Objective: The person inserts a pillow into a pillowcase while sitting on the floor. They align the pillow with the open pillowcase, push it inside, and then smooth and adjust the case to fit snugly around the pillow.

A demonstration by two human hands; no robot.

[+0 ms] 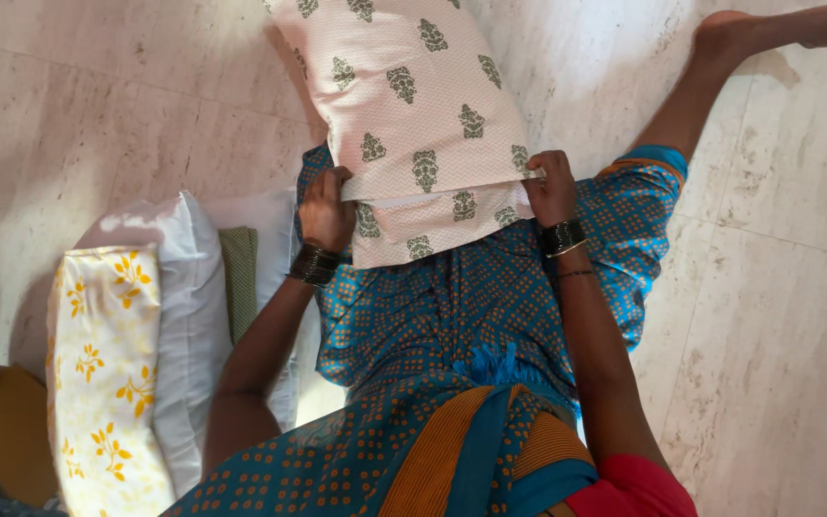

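Pale marble floor (98, 115), a pillow across the lap.
Left hand (325, 209) and right hand (551, 188) each grip clamped on the pillowcase (404, 96) hem; its long axis runs away from the body.

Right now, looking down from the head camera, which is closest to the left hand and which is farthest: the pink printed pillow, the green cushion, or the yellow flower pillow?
From the left hand:
1. Pink printed pillow: gripped by that hand at its open edge, straight ahead.
2. Green cushion: just to the left, tucked between white pillows.
3. Yellow flower pillow: farthest left, on the floor pile.
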